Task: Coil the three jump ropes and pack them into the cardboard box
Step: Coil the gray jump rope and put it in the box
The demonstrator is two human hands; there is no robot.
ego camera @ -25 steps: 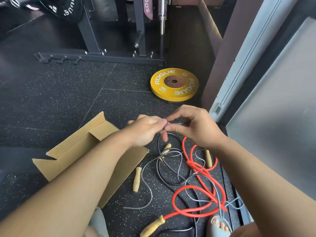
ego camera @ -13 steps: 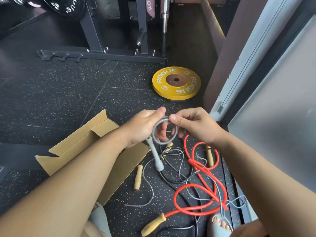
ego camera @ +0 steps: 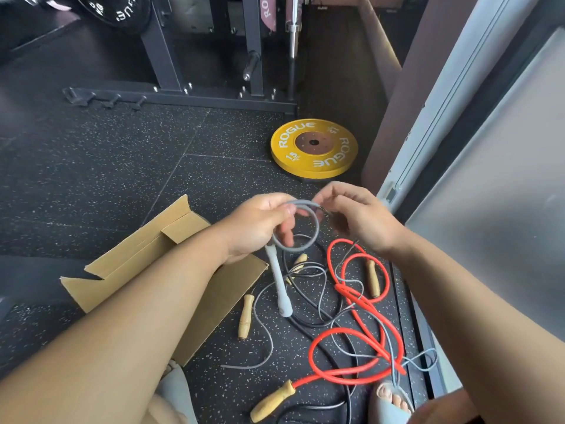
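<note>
My left hand point(ego camera: 260, 224) grips a small loop of grey jump rope point(ego camera: 305, 244); its pale grey handle point(ego camera: 281, 286) hangs down from the hand. My right hand point(ego camera: 354, 215) pinches the same grey rope at the top of the loop. Below on the floor, a red rope point(ego camera: 360, 307) with wooden handles lies tangled with a thin black rope point(ego camera: 308, 319) and more grey cord. An open cardboard box point(ego camera: 131, 261) lies flat to the left, partly under my left forearm.
A yellow weight plate point(ego camera: 314, 148) lies on the speckled rubber floor beyond my hands. A dark rack base point(ego camera: 183, 97) with a barbell stands at the back. A wall and sliding door frame point(ego camera: 428, 117) close the right side. My sandalled foot point(ego camera: 391, 402) sits at the bottom.
The grey rope has gone from a pinched strand to a round loop in my hands, with its handle now hanging below. Both hands rose slightly.
</note>
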